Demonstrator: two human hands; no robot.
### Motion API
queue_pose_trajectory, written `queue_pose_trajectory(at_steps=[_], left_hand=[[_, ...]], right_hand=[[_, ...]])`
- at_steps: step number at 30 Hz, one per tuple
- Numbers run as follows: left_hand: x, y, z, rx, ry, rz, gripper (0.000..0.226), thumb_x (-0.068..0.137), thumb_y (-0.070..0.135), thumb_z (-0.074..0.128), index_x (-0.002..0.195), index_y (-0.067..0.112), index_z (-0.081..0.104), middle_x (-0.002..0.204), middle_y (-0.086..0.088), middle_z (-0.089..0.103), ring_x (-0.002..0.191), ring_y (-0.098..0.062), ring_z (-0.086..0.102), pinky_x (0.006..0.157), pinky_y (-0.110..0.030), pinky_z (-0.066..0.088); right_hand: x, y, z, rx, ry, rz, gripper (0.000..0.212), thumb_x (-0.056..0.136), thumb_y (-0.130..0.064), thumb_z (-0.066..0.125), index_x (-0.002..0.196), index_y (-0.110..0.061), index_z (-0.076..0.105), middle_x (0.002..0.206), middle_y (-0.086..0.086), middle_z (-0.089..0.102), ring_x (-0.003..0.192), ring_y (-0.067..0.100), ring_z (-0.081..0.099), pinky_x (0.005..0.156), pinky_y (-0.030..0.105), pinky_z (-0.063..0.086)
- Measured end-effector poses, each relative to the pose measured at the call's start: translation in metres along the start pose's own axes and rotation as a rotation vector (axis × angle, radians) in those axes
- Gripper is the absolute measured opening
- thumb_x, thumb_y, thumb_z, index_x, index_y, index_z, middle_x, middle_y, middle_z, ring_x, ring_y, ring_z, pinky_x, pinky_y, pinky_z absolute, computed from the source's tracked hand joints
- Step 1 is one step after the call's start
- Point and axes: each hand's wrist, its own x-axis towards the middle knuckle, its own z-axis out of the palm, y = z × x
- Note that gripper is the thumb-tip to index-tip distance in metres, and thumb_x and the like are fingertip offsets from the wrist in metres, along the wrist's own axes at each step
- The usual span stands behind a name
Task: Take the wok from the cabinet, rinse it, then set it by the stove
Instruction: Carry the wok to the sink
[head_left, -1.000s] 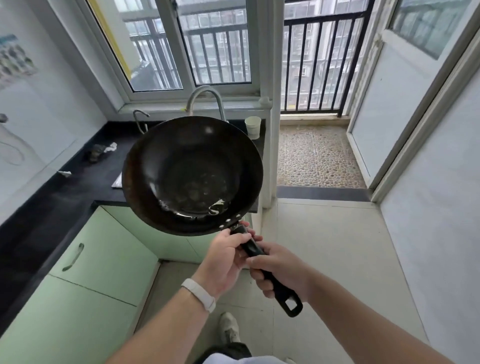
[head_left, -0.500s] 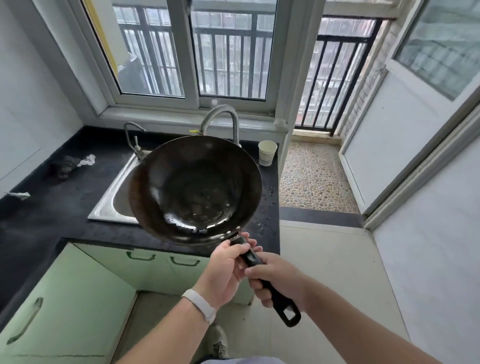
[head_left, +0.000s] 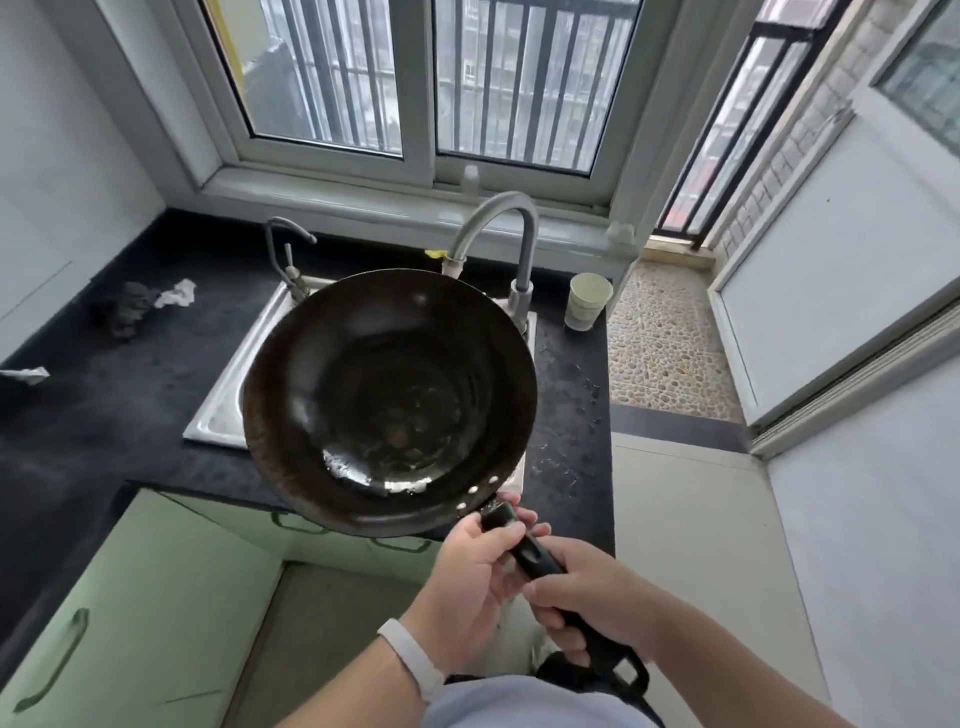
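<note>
A dark round wok (head_left: 389, 400) with a black handle hangs above the steel sink (head_left: 228, 395) and hides most of its basin. My left hand (head_left: 475, 566) grips the handle close to the wok's rim. Further down the same handle, my right hand (head_left: 587, 597) holds it just above the loop at its end. A little water glints inside the wok near the handle. The tall curved tap (head_left: 498, 234) stands behind the wok, its spout over the far rim. No stove is in view.
A black countertop (head_left: 104, 405) runs left from the sink, with crumpled paper (head_left: 176, 293) and a dark rag (head_left: 127, 309) on it. A pale cup (head_left: 587, 309) stands right of the tap. A small second tap (head_left: 288, 254) is at the sink's back left. Green cabinet doors (head_left: 130, 623) are below.
I have stepped closer to the sink. The wok, held in both hands the whole time, has moved forward and now hangs over the basin under the tap.
</note>
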Motion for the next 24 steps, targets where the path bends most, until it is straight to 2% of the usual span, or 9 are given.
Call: queue_pose_trajectory(at_steps=[5,12,16,19,24], left_hand=[[0.009,0.012,-0.002,-0.016,0.087,0.035,0.025,0.096,-0.004,0.048,0.119,0.002,0.056,0.098,-0.013,0.064,0.1,-0.027,0.069,0.083,-0.041,0.058],[0.035,0.016,0.01,-0.054,0.198,0.078,0.024,0.096,-0.004,0.047,0.118,0.002,0.055,0.093,-0.012,0.063,0.101,-0.029,0.062,0.088,-0.044,0.053],[0.055,0.015,0.027,-0.109,0.246,0.1,0.022,0.096,-0.004,0.047,0.115,0.003,0.054,0.092,-0.013,0.062,0.098,-0.028,0.062,0.085,-0.042,0.056],[0.071,0.012,0.037,-0.138,0.28,0.123,0.02,0.097,-0.002,0.046,0.115,0.003,0.053,0.093,-0.013,0.063,0.101,-0.029,0.061,0.093,-0.045,0.051],[0.089,0.013,0.049,-0.141,0.339,0.154,0.018,0.098,-0.001,0.045,0.112,0.004,0.056,0.101,-0.014,0.064,0.098,-0.027,0.066,0.087,-0.041,0.055]], right_hand=[[0.024,-0.011,-0.01,-0.014,-0.081,0.015,0.007,0.092,-0.004,0.053,0.091,-0.009,0.048,0.06,0.004,0.05,0.044,0.017,0.044,0.042,0.025,0.04],[0.049,-0.027,-0.043,-0.032,-0.196,0.052,0.007,0.095,-0.004,0.053,0.097,-0.009,0.048,0.063,0.002,0.05,0.046,0.015,0.044,0.042,0.026,0.041],[0.057,-0.038,-0.071,-0.06,-0.265,0.056,0.008,0.095,-0.005,0.053,0.098,-0.009,0.047,0.063,0.003,0.05,0.047,0.015,0.044,0.044,0.026,0.041],[0.064,-0.044,-0.092,-0.056,-0.316,0.059,0.009,0.096,-0.003,0.051,0.102,-0.008,0.047,0.063,0.003,0.049,0.047,0.015,0.044,0.043,0.025,0.041],[0.076,-0.048,-0.111,-0.042,-0.337,0.04,0.011,0.096,-0.001,0.051,0.104,-0.007,0.047,0.062,0.004,0.049,0.046,0.016,0.043,0.041,0.025,0.041]])
